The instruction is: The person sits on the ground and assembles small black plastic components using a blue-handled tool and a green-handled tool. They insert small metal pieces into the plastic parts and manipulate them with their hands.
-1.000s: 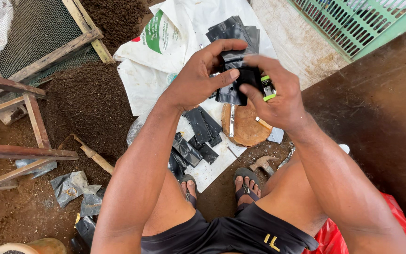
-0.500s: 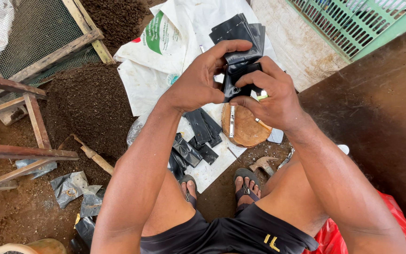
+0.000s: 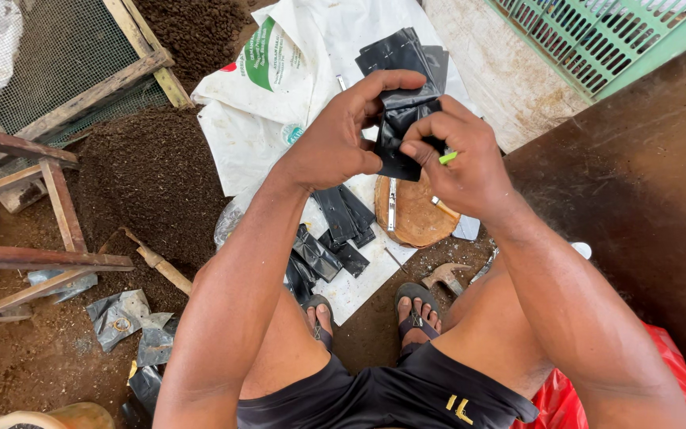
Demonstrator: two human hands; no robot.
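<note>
Black bag (image 3: 400,131) is pinched between both hands, held up in front of the person's knees, above a round wood slab (image 3: 417,213) on the ground. Left hand (image 3: 335,139) has its thumb and forefinger curled around the bag's top edge, fingers (image 3: 395,81) closed tight on the plastic. Right hand (image 3: 460,163) grips it from the other side, fingers closed on the bag's right edge, with a small green thing (image 3: 447,157) poking out beside them; can't tell what it is. Bag hangs with its long axis roughly up-down, top edge toward the white sack (image 3: 279,87) further out, bottom toward the slab. It looks like thin glossy black plastic, flat and creased, a bit crumpled where it's gripped. More flat black bags (image 3: 402,52) sit just beyond the hands on the sack, and another bunch (image 3: 335,230) lies scattered lower down near the feet. A knife (image 3: 391,205) rests on the slab, a dark soil pile (image 3: 148,179) is off to the left, and a hammer (image 3: 444,276) lies by the right foot.
</note>
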